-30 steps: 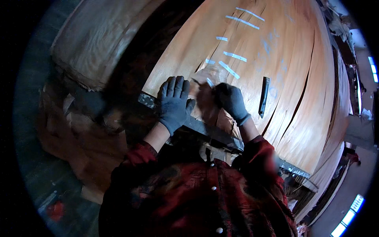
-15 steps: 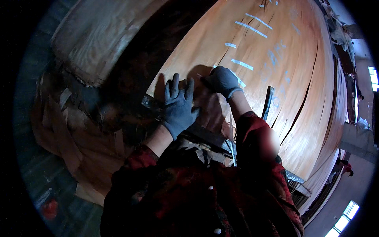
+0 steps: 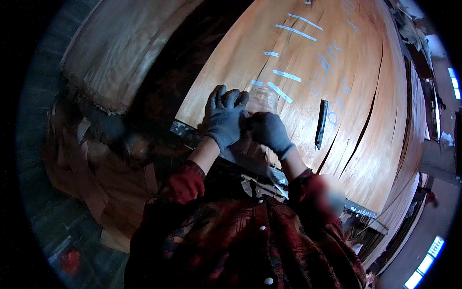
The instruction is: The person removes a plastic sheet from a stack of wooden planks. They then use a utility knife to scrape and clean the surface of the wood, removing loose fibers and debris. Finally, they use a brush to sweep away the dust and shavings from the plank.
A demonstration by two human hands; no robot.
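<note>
A large tan sheet of wood veneer (image 3: 301,115) lies before me, with splits along its grain. Short pale tape strips (image 3: 287,75) cross some of them. My left hand (image 3: 225,123), in a grey glove, rests near the sheet's near-left edge, fingers apart and slightly bent. Close beside it, my right hand (image 3: 270,132), gloved alike, is closed with its fingers curled down at the sheet; what it grips is hidden. Just beyond the hands a paler, see-through-looking patch (image 3: 263,98) shows on the veneer. A slim dark tool (image 3: 322,124) lies on the sheet right of my right hand.
Another stack of veneer (image 3: 113,53) stands at the far left, across a dark gap. Torn veneer scraps (image 3: 79,168) are heaped at the lower left, by the green floor (image 3: 36,192). More layered sheets (image 3: 409,159) edge the right side. Blue handwriting marks the sheet.
My right hand has come nearer to me and slightly left, beside my left hand. The left fingers have bent from stretched out. The view has shifted slightly.
</note>
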